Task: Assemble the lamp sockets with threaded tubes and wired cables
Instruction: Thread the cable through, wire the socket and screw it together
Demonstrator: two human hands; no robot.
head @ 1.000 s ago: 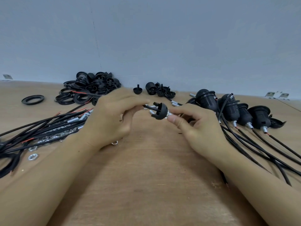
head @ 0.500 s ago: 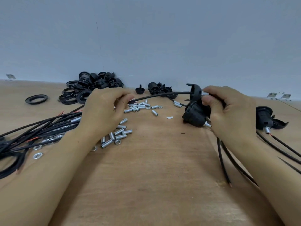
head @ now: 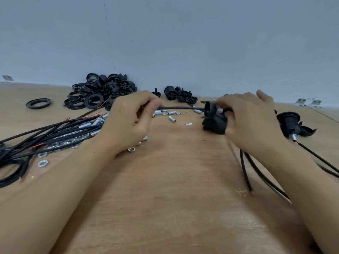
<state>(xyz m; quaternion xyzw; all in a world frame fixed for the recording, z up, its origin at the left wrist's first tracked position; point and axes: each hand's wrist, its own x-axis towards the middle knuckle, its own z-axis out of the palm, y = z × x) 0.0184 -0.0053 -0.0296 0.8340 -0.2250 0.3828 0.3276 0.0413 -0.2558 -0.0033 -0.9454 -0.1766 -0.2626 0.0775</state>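
On the wooden bench (head: 174, 171) before a grey wall, your left hand (head: 128, 121) pinches the cable (head: 181, 108) taut while your right hand (head: 249, 121) grips the socket (head: 213, 123); draw straight, keeping the socket steady.

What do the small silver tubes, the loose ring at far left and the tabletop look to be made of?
Small silver tubes: apparently metal, bright with a ridged, threaded-looking surface. Loose ring: probably moulded black plastic, with a dull sheen like the parts pile. Tabletop: wood or wood-look board, matte tan with faint grain.
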